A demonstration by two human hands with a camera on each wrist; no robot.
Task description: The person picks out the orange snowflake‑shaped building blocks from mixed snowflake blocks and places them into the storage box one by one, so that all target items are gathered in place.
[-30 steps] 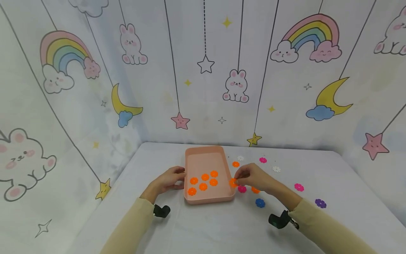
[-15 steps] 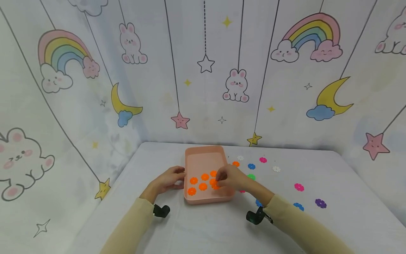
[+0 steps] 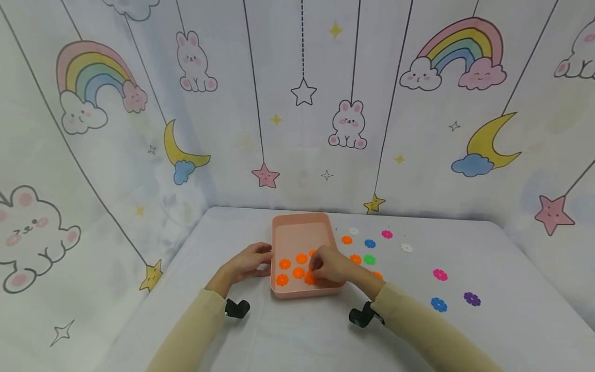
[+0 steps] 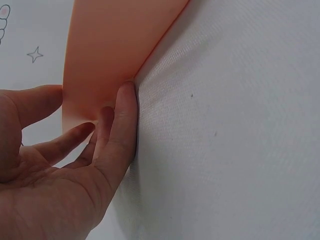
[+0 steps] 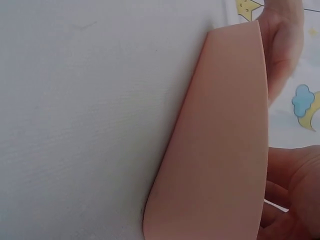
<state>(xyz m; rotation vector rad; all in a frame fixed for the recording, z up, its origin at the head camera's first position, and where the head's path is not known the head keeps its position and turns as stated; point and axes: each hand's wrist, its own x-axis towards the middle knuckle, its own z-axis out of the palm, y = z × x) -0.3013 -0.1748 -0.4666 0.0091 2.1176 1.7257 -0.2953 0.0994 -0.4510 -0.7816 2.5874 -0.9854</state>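
A pink tray [image 3: 302,237] lies on the white table, with several orange flower-shaped pieces in its near half. My right hand [image 3: 331,264] is lowered inside the tray. Its thumb and fingers pinch an orange flower piece [image 3: 310,278] near the tray floor. Against the tray's left outer wall rests my left hand [image 3: 251,260]. In the left wrist view, the left fingers [image 4: 127,110] touch the wall [image 4: 110,50] with the thumb at the rim. The right wrist view shows the tray's near outer wall [image 5: 215,145], which hides the right fingertips.
Loose flower pieces are spread right of the tray: a green one [image 3: 369,259], a blue one [image 3: 439,304], a purple one [image 3: 472,298], a pink one [image 3: 440,275], a white one [image 3: 406,248] and several orange. A patterned cloth [image 3: 223,129] hangs behind the table.
My right hand has moved left from beside the tray's right rim into the tray, carrying an orange flower piece down to its near part. My left hand has stayed at the left wall.
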